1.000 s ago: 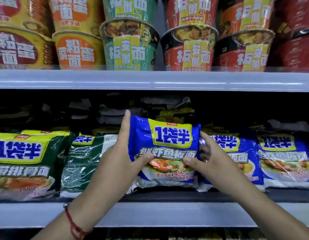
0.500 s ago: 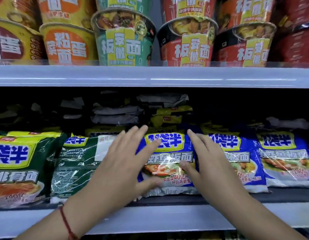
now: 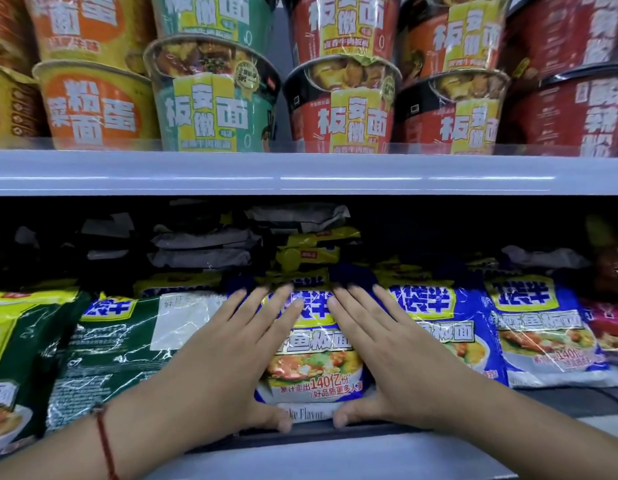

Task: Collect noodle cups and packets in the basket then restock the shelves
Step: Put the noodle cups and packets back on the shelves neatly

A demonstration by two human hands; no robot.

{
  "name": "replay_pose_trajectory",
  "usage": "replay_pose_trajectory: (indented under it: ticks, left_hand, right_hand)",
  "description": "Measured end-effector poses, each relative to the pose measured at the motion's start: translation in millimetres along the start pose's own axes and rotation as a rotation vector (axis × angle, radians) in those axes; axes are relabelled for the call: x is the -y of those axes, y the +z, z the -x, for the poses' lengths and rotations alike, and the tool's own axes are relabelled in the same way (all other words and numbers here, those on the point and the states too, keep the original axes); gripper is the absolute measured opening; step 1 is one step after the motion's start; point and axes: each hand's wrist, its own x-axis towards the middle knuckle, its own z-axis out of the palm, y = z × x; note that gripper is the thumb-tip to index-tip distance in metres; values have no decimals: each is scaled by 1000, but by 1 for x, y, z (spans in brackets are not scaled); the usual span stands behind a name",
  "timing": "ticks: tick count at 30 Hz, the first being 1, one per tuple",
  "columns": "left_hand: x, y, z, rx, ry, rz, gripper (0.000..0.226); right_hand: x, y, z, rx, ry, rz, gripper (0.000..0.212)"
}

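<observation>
A blue noodle packet (image 3: pixel 311 362) lies flat on the lower shelf (image 3: pixel 335 455), in the row of blue packets. My left hand (image 3: pixel 228 355) presses on its left side with straight, spread fingers, thumb at the packet's front edge. On the right side my right hand (image 3: pixel 387 358) lies flat in the same way, its thumb also at the front edge. More blue packets (image 3: pixel 542 327) lie to the right, green packets (image 3: pixel 103 348) to the left. No basket is in view.
Noodle cups stand stacked on the upper shelf (image 3: pixel 300 171): orange (image 3: pixel 93 109), green (image 3: pixel 214 109), red (image 3: pixel 342 112). Grey and yellow packets (image 3: pixel 311 251) are piled deep at the back of the lower shelf. A pink packet (image 3: pixel 608 327) shows at the far right.
The blue packet, held up between both hands a second ago, now lies on the shelf. Both hands have let go and flattened on it, pushing it back into the row.
</observation>
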Motion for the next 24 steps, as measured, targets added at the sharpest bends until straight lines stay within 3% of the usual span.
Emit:
replay_pose_trajectory:
  ticks: [10,13,17,19,22,24]
  left_hand:
    - [-5,-4,3,37,-52,9,123]
    - [-8,-16,12,-30,-118,55,115]
    - [-8,-31,48,-237,-502,278,80]
    - [-11,-32,61,-239,-727,343,76]
    - [-20,-26,60,-27,-917,391,76]
    - [-26,-27,58,-23,-948,422,51]
  right_hand:
    - [-7,2,-1,69,-6,17,124]
    - [-4,-6,3,26,-1,-94,122]
    - [10,-27,19,-194,17,-548,90]
    - [24,-30,22,-244,38,-767,84]
    - [52,-18,6,-89,-11,-927,79]
    - [70,-7,-6,33,-141,-813,73]
